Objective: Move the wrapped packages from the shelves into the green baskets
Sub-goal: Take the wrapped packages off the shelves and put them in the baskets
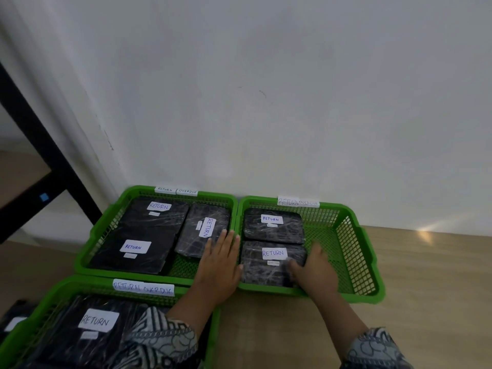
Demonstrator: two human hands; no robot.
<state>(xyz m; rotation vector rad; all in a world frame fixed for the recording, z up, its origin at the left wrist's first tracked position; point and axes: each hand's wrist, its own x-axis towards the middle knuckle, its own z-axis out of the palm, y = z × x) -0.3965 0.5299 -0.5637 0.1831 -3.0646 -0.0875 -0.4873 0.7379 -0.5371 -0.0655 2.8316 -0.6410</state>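
Head view: near package [269,265] lay in right basket [354,235], front-left corner. Far package [274,225] sat just behind it. Right hand [314,265] gripped near package's right edge, fingers curled on wrap. Left hand [221,262] lay flat over right basket's left rim, fingers straight, slightly apart. Left basket [106,230] adjoined right basket, holding packages.

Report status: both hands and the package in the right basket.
Left hand open, flat over the basket rims. Right hand grips front package, down in right basket. Second package behind it; nothing in the way.
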